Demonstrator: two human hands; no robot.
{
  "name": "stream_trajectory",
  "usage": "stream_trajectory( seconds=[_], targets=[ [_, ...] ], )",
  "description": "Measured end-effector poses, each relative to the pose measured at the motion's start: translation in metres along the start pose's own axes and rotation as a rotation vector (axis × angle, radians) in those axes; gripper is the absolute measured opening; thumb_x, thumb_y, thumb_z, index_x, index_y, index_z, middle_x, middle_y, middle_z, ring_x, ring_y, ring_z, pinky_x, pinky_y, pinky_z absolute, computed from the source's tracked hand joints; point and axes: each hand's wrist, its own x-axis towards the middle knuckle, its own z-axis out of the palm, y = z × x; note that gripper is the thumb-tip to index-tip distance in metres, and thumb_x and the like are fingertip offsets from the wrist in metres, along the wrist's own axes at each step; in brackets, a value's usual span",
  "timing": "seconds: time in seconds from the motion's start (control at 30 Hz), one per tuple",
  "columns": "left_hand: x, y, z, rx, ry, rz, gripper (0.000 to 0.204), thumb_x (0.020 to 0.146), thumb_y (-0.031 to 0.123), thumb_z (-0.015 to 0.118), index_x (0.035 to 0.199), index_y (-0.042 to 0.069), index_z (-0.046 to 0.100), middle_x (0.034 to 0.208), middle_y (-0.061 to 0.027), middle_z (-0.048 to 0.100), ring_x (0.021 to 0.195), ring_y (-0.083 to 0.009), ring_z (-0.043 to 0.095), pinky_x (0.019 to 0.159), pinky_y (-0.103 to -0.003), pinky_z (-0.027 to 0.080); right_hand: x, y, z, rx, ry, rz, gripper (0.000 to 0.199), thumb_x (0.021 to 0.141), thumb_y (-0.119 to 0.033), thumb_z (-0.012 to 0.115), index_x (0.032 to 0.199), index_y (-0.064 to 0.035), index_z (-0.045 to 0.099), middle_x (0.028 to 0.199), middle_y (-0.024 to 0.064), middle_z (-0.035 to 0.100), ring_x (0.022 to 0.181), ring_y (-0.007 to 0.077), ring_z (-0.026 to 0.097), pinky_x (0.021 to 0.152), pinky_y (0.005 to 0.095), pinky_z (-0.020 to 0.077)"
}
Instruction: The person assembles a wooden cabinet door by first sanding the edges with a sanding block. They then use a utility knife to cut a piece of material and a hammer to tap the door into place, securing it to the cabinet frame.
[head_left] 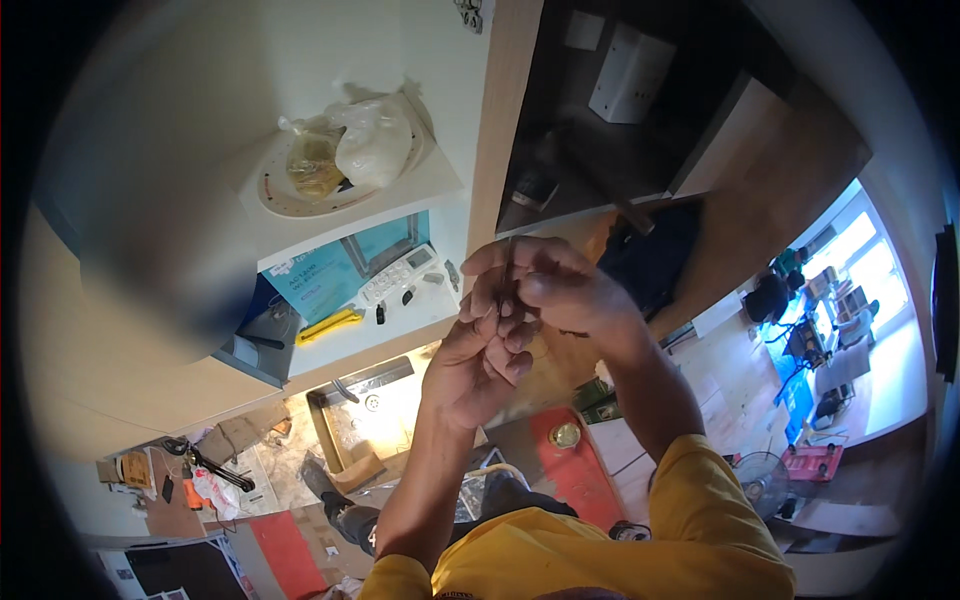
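Both my hands are raised together in front of the cabinet's edge. The fingers of my left hand (478, 365) are curled and pinched just below those of my right hand (560, 285). Between the fingertips runs a thin dark strand (509, 262), too fine to name, and the right fingers close on it from above. Whatever the left fingers grip is mostly hidden behind them. Just left of my hands, a cabinet shelf (350, 335) bears a white remote control (398, 277), a yellow-handled tool (328, 327) and small dark pieces.
Higher up, a plate (275, 205) holds tied plastic bags (372, 140). A blurred cabinet door (150, 270) swings out at the left. Below lie a sink (325, 430), a red mat (590, 480) and scattered tools (205, 465). A fan (760, 480) stands at the right.
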Motion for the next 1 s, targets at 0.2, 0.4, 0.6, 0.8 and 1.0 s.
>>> stream_trajectory(
  seconds=[0.2, 0.4, 0.6, 0.8, 1.0],
  targets=[
    [0.041, 0.005, 0.034, 0.387, 0.08, -0.02, 0.016, 0.094, 0.018, 0.069, 0.107, 0.009, 0.067, 0.096, -0.001, 0.062, 0.087, -0.0153, 0.062, 0.062, -0.029, 0.053, 0.008, -0.064, -0.03, -0.186, -0.041, 0.036, 0.026, 0.104, -0.014, 0.052, 0.124, 0.0022, 0.059, 0.098, 0.01, 0.069, 0.1, 0.0191, 0.068, 0.086, 0.032, 0.0563],
    [0.099, 0.042, 0.066, 1.79, 0.454, 1.277, 0.025, 0.089, 0.019, 0.076, 0.109, 0.004, 0.071, 0.1, -0.0106, 0.066, 0.087, -0.0176, 0.063, 0.066, -0.031, 0.053, 0.061, -0.181, -0.045, -1.104, 0.495, -0.372, 0.025, 0.102, -0.017, 0.054, 0.117, 0.0001, 0.065, 0.099, 0.0117, 0.07, 0.086, 0.0249, 0.072, 0.084, 0.0403, 0.0586],
    [0.174, 0.067, 0.056, 2.242, 0.286, 1.565, 0.057, 0.083, 0.022, 0.079, 0.135, 0.014, 0.056, 0.122, -0.0208, 0.054, 0.106, -0.0376, 0.054, 0.09, -0.044, 0.05, 0.104, -0.238, -0.042, -1.691, 0.41, -0.576, 0.017, 0.095, -0.009, 0.064, 0.107, 0.0034, 0.066, 0.093, 0.012, 0.071, 0.086, 0.0205, 0.067, 0.081, 0.0335, 0.0533],
    [0.19, 0.076, 0.028, 2.123, 0.257, 1.685, 0.075, 0.081, 0.025, 0.08, 0.143, 0.002, 0.045, 0.121, -0.023, 0.051, 0.111, -0.037, 0.053, 0.092, -0.044, 0.05, 0.112, -0.238, -0.047, -2.01, 0.391, -0.695, 0.014, 0.094, -0.006, 0.064, 0.106, -0.0003, 0.069, 0.092, 0.0082, 0.071, 0.086, 0.0165, 0.065, 0.08, 0.0298, 0.0516],
    [0.189, 0.076, 0.022, 2.136, 0.324, 1.633, 0.077, 0.08, 0.026, 0.08, 0.143, 0.001, 0.045, 0.122, -0.0231, 0.049, 0.11, -0.0369, 0.054, 0.092, -0.044, 0.05, 0.118, -0.237, -0.055, -1.901, 0.381, -0.751, 0.014, 0.093, -0.003, 0.064, 0.105, 0.0006, 0.069, 0.091, 0.008, 0.071, 0.085, 0.0136, 0.063, 0.078, 0.0287, 0.0508]
  ],
)
